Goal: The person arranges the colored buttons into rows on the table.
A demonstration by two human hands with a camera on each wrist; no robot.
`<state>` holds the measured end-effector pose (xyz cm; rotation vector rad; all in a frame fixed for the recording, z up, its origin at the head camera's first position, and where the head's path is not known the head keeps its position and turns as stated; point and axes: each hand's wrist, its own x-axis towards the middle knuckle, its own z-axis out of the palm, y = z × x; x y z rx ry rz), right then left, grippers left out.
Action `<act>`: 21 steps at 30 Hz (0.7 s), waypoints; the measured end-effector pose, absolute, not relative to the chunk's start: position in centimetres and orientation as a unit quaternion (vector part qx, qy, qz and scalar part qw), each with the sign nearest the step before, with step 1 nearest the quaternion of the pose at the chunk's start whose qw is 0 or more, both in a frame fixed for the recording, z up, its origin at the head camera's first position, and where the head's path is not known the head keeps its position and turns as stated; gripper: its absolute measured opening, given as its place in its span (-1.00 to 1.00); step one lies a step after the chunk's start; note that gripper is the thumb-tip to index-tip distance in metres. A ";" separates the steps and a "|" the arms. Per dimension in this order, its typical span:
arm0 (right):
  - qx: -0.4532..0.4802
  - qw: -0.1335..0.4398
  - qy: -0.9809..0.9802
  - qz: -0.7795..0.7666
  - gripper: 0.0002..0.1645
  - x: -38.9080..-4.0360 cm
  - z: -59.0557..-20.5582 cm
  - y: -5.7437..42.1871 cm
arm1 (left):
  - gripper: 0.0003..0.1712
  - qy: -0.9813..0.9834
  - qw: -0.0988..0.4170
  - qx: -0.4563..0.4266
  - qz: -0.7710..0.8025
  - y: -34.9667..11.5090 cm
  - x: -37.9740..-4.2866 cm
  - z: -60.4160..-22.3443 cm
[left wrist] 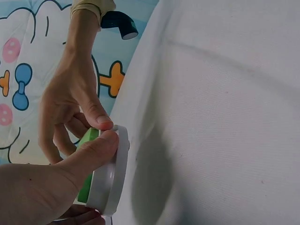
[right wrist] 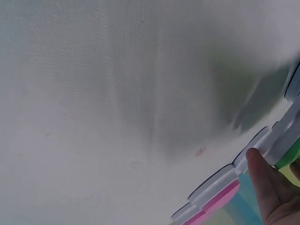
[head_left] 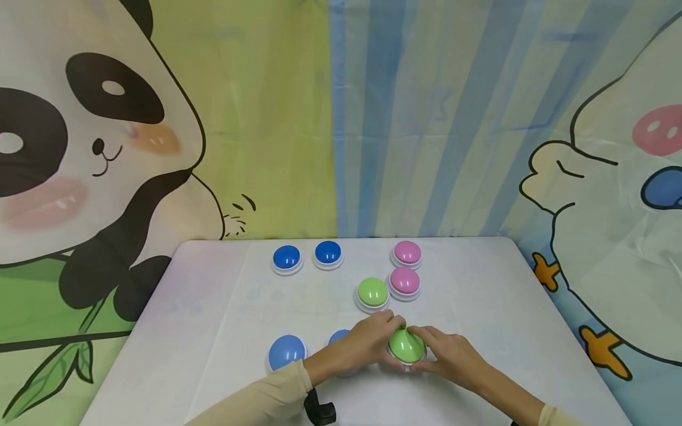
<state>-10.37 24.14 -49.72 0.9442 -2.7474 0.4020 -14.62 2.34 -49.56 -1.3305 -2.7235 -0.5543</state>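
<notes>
Between my two hands is a domed green push button [head_left: 407,346] on a round white base. My left hand [head_left: 367,342] grips it from the left, its thumb lying along the white base [left wrist: 105,183] in the left wrist view. From the right, my right hand [head_left: 453,360] holds the same button, thumb low at the base and fingers at the top of the dome. The right wrist view shows part of that hand [right wrist: 276,194] at the white rim. Another green push button [head_left: 373,291] stands just behind my left hand.
Two pink buttons [head_left: 405,280] stand at the table's back right, two dark blue ones [head_left: 286,257] at the back left. A lighter blue button [head_left: 287,351] sits front left; another [head_left: 338,335] is partly behind my left hand. Printed curtains border the white table [head_left: 479,296].
</notes>
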 end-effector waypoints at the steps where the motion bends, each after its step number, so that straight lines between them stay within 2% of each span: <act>1: 0.319 0.104 -0.933 0.131 -0.19 -10.4 -49.9 24.2 | -0.18 -0.884 0.029 -0.432 -0.177 2.4 -14.6 -49.7; 14: 0.276 0.056 -0.952 0.118 -0.13 -10.5 -51.5 24.1 | -0.05 -0.898 0.021 -0.419 -0.131 3.7 -14.5 -52.0; 21: 0.279 0.079 -0.950 0.114 -0.07 -10.6 -52.0 24.0 | -0.05 -0.896 0.033 -0.425 -0.123 3.8 -14.5 -52.0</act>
